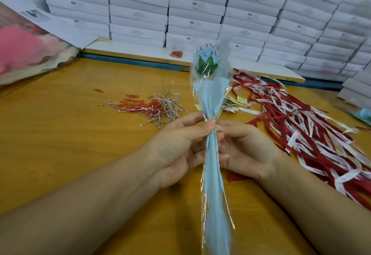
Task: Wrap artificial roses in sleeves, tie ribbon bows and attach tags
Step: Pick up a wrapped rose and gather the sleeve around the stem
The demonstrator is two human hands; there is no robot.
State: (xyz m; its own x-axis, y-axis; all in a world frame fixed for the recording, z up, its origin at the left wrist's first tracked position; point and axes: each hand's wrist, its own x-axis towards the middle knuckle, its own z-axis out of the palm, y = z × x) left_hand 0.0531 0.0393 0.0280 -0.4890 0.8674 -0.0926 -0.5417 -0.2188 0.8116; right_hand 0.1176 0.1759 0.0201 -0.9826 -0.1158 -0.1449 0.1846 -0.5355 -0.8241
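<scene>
Nearest the lens, the tail of a clear sleeve lined with pale blue paper is seen, running up between two forearms to an artificial rose, whose blue head and green leaves are held upright above the table and apart from everything on it. Behind, the view is closed by a wall of stacked white boxes. Below it a wooden table is spread with a heap of red and white ribbons at the right, a pink-filled bag at the far left, a scatter of silver twist ties mixed with red paper clips left of centre, and small pale yellow tags just beyond the sleeve. The gathered neck of the sleeve is pinched between thumb and fingers of the left hand; the fingers of the right hand are curled in against the same neck from the other side. No tie or ribbon is seen on the neck, so the gather is judged to be kept only by the fingers. Should one hand be freed to fetch a tie, the stiff film could spring open and the paper could be loosened; the rose could also slip down or lean inside the slick sleeve. The ribbons lie tangled, so several could be dragged across when one is pulled, and the tags could be swept along with them.
</scene>
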